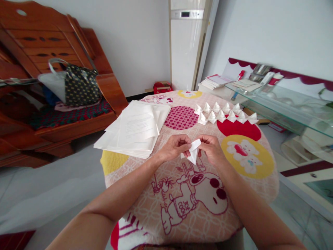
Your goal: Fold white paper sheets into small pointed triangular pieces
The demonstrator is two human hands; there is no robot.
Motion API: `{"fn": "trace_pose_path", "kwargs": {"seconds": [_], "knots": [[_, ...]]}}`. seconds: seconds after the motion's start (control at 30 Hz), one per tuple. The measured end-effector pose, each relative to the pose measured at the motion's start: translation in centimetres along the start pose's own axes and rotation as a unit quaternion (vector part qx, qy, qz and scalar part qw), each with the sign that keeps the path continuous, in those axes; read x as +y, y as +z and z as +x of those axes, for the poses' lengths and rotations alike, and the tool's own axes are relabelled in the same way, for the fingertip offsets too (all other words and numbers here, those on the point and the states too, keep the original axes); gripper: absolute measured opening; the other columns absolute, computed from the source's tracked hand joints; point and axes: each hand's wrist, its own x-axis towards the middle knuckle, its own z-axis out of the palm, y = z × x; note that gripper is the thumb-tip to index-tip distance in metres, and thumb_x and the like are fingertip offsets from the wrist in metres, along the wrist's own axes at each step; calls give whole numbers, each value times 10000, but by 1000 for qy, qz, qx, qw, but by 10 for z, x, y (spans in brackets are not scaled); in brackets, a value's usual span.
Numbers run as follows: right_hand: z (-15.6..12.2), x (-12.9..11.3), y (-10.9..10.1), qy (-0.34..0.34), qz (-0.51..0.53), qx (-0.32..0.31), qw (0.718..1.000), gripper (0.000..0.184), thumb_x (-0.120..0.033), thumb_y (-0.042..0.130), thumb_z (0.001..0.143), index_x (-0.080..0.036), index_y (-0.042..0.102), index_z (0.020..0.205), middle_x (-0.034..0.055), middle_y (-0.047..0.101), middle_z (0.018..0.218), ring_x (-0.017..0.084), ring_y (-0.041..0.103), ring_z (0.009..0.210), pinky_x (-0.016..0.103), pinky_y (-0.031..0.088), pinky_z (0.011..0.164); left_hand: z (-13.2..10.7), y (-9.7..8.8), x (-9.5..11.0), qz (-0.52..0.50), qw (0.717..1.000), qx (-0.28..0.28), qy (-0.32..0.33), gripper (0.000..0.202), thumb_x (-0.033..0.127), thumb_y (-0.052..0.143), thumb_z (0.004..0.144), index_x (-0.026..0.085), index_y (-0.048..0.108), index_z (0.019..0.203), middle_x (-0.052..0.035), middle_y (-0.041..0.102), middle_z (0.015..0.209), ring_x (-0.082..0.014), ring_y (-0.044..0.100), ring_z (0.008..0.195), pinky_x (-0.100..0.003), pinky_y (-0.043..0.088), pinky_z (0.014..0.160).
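Both my hands meet over the middle of a round table covered with a pink cartoon-print cloth (197,208). My left hand (174,146) and my right hand (212,148) pinch a small folded white paper piece (194,151) between their fingertips, just above the cloth. A stack of white paper sheets (135,128) lies to the left of my hands. Several finished folded white paper triangles (225,113) stand in two rows at the far right of the table.
A wooden bench (52,86) with a patterned bag (75,83) stands at the left. A glass shelf (286,104) with books and cups runs along the right. A tall white air conditioner unit (186,45) stands at the back wall, with grey floor around the table.
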Motion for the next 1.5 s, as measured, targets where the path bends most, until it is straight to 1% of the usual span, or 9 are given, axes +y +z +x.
{"fn": "trace_pose_path", "kwargs": {"seconds": [0.2,0.37,0.63,0.83,0.97,1.1,1.2,1.37,1.5], "knots": [[0,-1,1,-10,15,-7,1000,176,-338,775,683,-203,672,640,-28,588,539,108,489,432,240,370,414,-3,5,9,-16,1000,9,0,410,485,808,827,108,647,843,-45,700,699,-126,678,616,-229,558,598],[0,-1,-1,-10,8,-11,1000,205,-354,804,676,-199,675,643,-30,589,533,107,489,427,240,367,413,-4,6,9,-15,1000,12,6,374,456,809,824,116,653,834,-39,698,686,-123,674,600,-231,558,591],[2,-1,-8,0,27,-30,999,156,-330,760,709,-198,696,657,-20,605,547,110,514,448,235,395,434,-3,1,6,-2,1000,0,-9,367,452,793,837,116,646,834,-39,692,656,-120,656,574,-225,535,568],[3,3,-15,6,61,-46,997,176,-360,768,734,-194,720,698,-15,601,531,110,511,428,238,388,432,-2,-2,7,-28,999,-12,-32,329,410,798,818,117,650,831,-31,687,654,-121,659,567,-228,537,570],[3,3,-14,-3,53,-38,998,215,-389,757,761,-192,709,688,-18,583,513,105,495,421,234,366,426,-2,-4,7,-38,998,-11,-42,281,368,785,824,121,652,819,-27,684,645,-112,651,553,-216,525,560],[1,0,-11,-15,33,-23,999,218,-384,751,776,-192,702,687,-22,575,505,101,479,417,234,361,425,-1,-5,5,-42,998,-15,-50,302,396,783,826,125,649,821,-26,676,633,-114,646,546,-211,509,541],[1,-2,-9,-14,31,-17,999,212,-370,750,757,-193,684,659,-27,569,491,95,468,401,227,340,409,-1,-3,4,-35,998,-13,-54,356,464,772,842,129,652,850,-6,646,610,-102,610,521,-194,460,501],[0,-4,-4,10,18,-34,999,204,-347,745,701,-191,659,601,-39,529,426,89,443,359,215,277,373,1,0,4,-10,999,-14,-40,442,551,765,834,132,637,775,61,494,533,-43,404,446,-169,270,432],[-2,-3,2,24,25,-36,999,219,-355,732,691,-191,647,574,-46,491,391,79,397,327,214,208,350,2,1,3,-10,999,-27,-35,450,548,781,822,133,624,745,64,469,519,-44,372,447,-186,228,440]]}}
